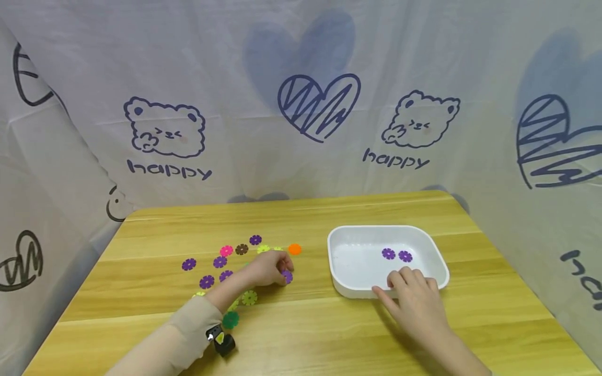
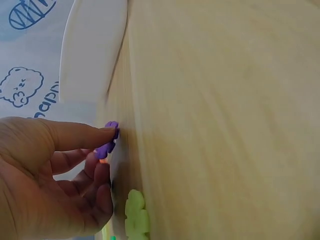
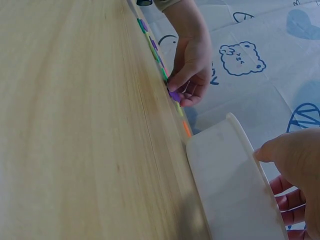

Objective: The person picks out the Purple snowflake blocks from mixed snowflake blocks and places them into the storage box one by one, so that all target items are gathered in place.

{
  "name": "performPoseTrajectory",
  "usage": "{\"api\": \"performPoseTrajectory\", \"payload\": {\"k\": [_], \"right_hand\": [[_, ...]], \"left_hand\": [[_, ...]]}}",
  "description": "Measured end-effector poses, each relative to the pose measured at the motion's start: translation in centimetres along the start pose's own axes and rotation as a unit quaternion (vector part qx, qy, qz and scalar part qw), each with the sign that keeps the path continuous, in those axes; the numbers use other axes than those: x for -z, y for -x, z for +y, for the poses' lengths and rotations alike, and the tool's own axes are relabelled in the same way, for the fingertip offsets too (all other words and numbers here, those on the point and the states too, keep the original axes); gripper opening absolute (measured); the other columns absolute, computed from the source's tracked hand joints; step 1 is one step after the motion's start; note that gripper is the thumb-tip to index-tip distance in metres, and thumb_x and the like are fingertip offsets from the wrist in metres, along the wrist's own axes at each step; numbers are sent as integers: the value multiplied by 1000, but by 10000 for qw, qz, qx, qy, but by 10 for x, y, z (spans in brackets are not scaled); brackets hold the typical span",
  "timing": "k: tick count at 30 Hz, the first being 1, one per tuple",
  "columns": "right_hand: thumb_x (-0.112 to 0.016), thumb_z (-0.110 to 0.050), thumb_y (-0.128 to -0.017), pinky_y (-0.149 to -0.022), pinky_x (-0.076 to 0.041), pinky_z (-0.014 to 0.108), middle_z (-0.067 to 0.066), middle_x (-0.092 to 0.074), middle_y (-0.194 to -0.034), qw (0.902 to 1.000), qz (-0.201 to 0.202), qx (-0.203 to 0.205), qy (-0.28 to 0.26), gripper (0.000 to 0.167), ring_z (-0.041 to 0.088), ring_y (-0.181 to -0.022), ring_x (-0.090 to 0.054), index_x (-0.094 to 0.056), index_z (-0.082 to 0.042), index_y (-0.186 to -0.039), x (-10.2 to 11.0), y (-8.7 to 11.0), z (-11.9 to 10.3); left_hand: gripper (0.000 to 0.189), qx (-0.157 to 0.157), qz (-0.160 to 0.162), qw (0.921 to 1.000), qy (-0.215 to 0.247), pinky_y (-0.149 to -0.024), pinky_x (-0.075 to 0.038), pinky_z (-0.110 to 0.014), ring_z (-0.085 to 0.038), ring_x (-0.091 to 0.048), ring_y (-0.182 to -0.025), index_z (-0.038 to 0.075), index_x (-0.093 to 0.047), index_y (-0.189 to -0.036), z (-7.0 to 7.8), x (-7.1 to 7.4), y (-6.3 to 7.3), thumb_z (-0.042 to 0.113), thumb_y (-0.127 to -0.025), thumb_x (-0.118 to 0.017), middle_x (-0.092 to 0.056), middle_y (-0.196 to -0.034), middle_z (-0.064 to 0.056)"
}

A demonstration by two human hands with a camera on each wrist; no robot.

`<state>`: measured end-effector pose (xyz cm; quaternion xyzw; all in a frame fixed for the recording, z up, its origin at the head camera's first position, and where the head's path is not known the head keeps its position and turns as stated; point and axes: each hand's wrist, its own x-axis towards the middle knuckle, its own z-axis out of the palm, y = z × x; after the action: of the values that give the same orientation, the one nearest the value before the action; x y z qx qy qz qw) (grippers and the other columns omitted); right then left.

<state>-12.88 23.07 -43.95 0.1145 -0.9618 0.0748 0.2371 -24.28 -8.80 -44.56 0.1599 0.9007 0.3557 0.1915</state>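
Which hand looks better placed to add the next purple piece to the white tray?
Probably the left hand: it pinches a purple piece to the left of the white tray. The right hand grips the tray's near rim and holds no piece.

Your way runs over bare tabletop (image 1: 312,284) in the head view's lower centre, between the orange disc (image 1: 294,249) and white tray (image 1: 355,266); at right, the tray's raised wall and your right hand (image 1: 416,303) at its near rim obstruct.
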Motion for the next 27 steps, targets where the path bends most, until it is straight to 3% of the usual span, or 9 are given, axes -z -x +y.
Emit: {"api": "performPoseTrajectory", "payload": {"k": [11,18,23,27], "right_hand": [[-71,-44,-83,-69,-36,35,-3,-48,-79,10000,-49,-15,6,31,17,-76,-44,-58,-16,-83,0,-2,-1],[-71,-44,-83,-69,-35,35,-3,-48,-79,10000,-20,-7,13,31,17,-76,-44,-58,-16,-83,0,-1,-2],[-72,-43,-83,-68,-34,34,-4,-47,-78,10000,8,1,21,30,16,-74,-42,-58,-16,-82,0,0,-1],[-72,-43,-83,-69,-34,34,-4,-47,-78,10000,14,-11,18,30,16,-74,-42,-58,-16,-83,0,0,0]], "left_hand": [[17,-397,-264,9968,646,-67,-47,-25,-16,-53,-74,6,-63,-90,7,12,-4,-3,-78,-72,-58,-80,-4],[14,-456,-343,9940,932,-69,-46,-27,-17,-54,-80,8,-65,-94,30,29,-5,4,-82,-72,-58,-84,-4],[15,-644,-283,9911,1134,-74,-50,-29,-16,-55,-82,7,-64,-99,47,37,-13,8,-86,-71,-58,-86,-3],[16,-709,-193,9892,1265,-71,-50,-26,-16,-56,-82,7,-64,-102,64,39,-21,11,-87,-70,-60,-88,-3]]}}
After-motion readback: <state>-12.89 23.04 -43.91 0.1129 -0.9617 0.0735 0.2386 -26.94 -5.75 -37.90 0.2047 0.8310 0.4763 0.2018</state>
